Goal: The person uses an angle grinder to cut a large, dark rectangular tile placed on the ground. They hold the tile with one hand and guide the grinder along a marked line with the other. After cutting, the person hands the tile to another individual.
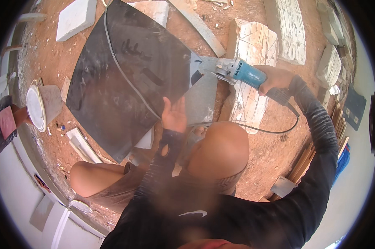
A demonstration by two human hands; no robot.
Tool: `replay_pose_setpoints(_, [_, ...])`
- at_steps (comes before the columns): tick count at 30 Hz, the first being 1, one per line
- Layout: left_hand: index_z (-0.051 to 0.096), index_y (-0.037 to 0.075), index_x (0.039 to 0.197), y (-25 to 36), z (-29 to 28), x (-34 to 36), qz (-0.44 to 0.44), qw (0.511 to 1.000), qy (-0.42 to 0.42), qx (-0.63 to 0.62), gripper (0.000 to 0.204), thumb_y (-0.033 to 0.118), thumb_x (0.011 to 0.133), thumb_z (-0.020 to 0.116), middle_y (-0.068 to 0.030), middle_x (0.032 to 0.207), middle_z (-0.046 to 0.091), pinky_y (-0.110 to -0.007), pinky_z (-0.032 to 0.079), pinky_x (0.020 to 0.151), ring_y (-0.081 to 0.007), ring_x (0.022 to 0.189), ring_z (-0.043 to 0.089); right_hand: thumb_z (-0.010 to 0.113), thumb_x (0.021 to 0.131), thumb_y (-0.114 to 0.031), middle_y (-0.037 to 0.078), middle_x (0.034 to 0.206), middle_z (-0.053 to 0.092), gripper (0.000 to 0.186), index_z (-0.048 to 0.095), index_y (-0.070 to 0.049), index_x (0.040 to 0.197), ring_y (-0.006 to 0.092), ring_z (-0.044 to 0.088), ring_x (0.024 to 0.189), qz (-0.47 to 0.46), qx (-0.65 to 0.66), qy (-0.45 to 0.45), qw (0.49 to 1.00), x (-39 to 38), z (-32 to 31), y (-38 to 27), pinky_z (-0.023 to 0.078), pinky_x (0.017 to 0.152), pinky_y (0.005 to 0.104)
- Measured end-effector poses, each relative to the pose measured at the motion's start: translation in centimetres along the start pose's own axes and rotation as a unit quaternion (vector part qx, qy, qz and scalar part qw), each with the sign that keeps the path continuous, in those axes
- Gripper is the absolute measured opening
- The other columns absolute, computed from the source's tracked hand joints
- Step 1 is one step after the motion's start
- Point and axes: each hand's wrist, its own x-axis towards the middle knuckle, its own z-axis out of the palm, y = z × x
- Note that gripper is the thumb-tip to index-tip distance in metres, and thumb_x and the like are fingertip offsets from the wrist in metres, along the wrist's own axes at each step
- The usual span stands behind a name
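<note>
My right hand is wrapped round the rear body of a blue angle grinder, whose metal head and disc meet the right corner of a large dark glossy slab. Pale dust or water marks that corner and blurs the disc. My left hand lies open at the slab's lower right edge, palm showing and fingers stretched out; whether it presses on the slab I cannot tell. A grey power cord crosses the slab, passes by my left hand and loops to the grinder's tail. A grey flat piece lies beneath the slab's corner.
White-faced blocks lie on the reddish dirt around the slab. A pale bucket stands at left, near another person's partly visible limb. Wooden strips are stacked by the right wall. My bent knees are close below the slab.
</note>
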Motion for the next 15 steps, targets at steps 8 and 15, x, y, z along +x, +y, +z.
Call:
replay_pose_setpoints(8, [0.060, -0.002, 0.120, -0.3, -0.7, 0.6, 0.005, 1.000, 0.008, -0.003, 0.039, 0.028, 0.097, 0.069, -0.0135, 0.120, 0.064, -0.035, 0.051, 0.111, -0.0222, 0.117, 0.062, 0.079, 0.058, -0.011, 0.010, 0.102, 0.065, 0.077, 0.056, 0.003, 0.130, 0.0197, 0.061, 0.096, -0.013, -0.038, -0.051, 0.998, 2.1, -2.3, -0.7, 0.050, 0.087, 0.0337])
replay_pose_setpoints(15, [0.060, -0.002, 0.119, -0.4, -0.8, 0.6, 0.013, 1.000, 0.009, 0.005, 0.038, 0.028, 0.097, 0.069, -0.0126, 0.120, 0.064, -0.036, 0.050, 0.111, -0.0215, 0.117, 0.062, 0.079, 0.058, -0.014, 0.010, 0.104, 0.065, 0.076, 0.057, 0.003, 0.129, 0.0216, 0.061, 0.099, 0.007, -0.055, -0.059, 0.997, 2.3, -2.5, -1.5, 0.049, 0.089, 0.0349])
